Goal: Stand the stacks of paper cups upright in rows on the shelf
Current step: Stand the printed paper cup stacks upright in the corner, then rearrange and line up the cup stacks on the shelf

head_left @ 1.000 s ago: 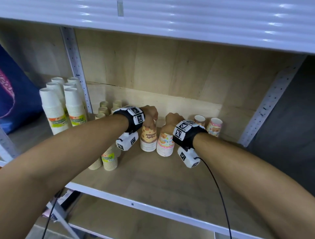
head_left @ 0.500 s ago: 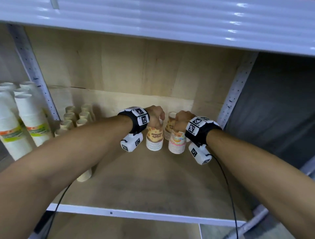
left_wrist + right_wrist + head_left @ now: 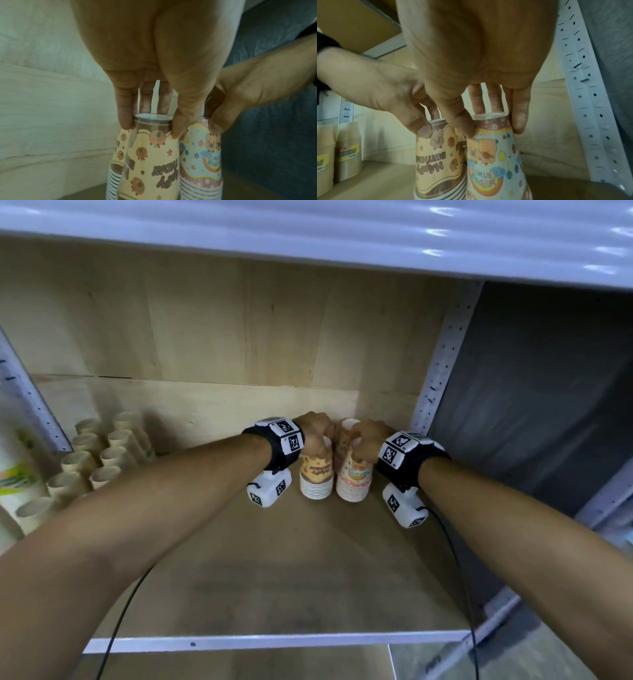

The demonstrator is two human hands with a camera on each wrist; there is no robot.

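While both forearms reach deep into the wooden shelf [image 3: 274, 577], each of the hands clamps on the narrow base of an inverted stack of printed paper cups. The left hand [image 3: 317, 428] pinches the cream birthday-cup stack [image 3: 317, 477] from above, fingertips [image 3: 125, 121] curled round its brown-banded base. The right hand [image 3: 368, 440] grips the pink rainbow-cup stack [image 3: 354, 479] the same way. The two tapered stacks stand touching, rims down and ribbed, at the shelf's one o'clock corner, near the perforated metal upright [image 3: 442, 364]. Another printed stack [image 3: 344, 436] shows just behind them. At nine o'clock, plain kraft cup stacks [image 3: 102, 453] stand in rows against the smooth plywood back panel [image 3: 239, 320].
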